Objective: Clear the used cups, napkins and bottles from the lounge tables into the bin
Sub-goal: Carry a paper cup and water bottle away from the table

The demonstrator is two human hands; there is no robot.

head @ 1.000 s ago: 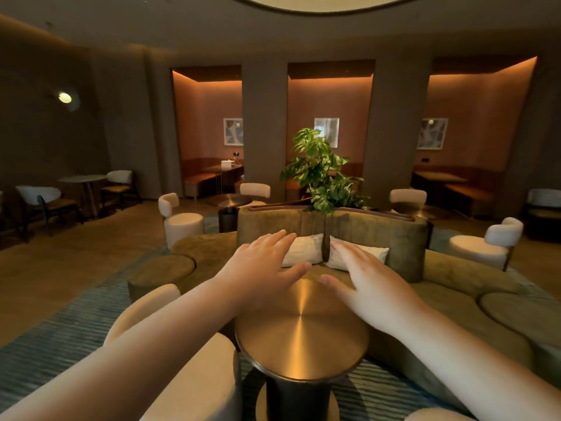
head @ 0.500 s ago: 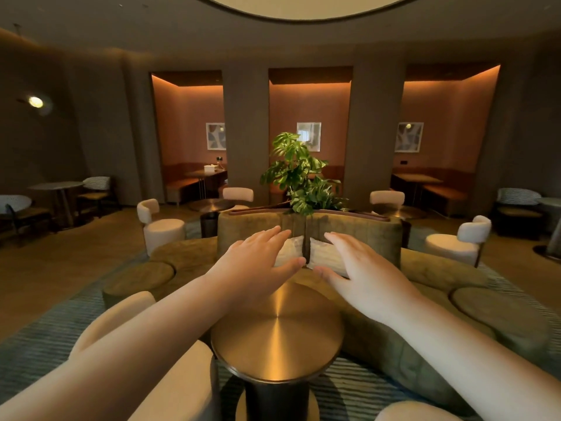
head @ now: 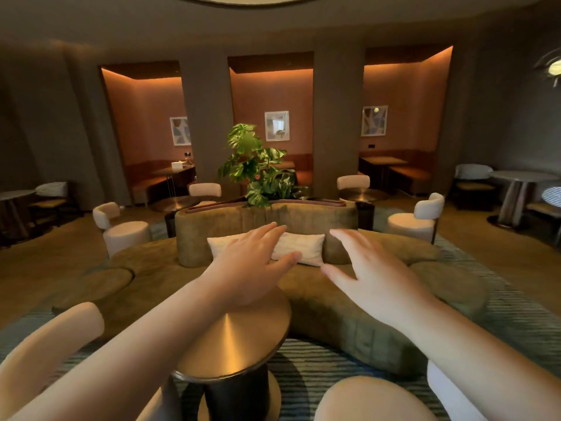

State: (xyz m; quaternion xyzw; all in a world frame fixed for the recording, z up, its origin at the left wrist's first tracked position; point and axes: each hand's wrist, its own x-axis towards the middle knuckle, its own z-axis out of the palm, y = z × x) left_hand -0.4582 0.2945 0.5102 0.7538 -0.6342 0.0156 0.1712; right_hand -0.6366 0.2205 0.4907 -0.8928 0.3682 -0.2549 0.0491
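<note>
Left hand: my left hand [head: 249,268] was stretched forward, palm down, fingers spread, nothing in it; it hung above the far edge of the round brass worktop [head: 233,341], I judged to keep it ready for a pick-up.
Right hand: my right hand [head: 373,278] was likewise splayed wide and bare, out at 1 o'clock over the green curved sofa [head: 334,302], well apart from any object.
Nearest worktop: the brass top at 12 o'clock carried nothing I could see, so there was no cup, napkin or bottle to lift here.
Task's things: the only candidate was a small white box-like item [head: 177,165] on the booth worktop [head: 174,171] at 11 o'clock, far off; too small to tell whether it was litter.
Bin: not in view.
Other worktops: round ones at 9 o'clock [head: 15,194] and 3 o'clock [head: 523,177] looked bare, though distant.
Cushions: two white cushions [head: 299,247] leaned on the sofa back, partly behind my left hand.
Judgement: I was searching, not yet collecting.
</note>
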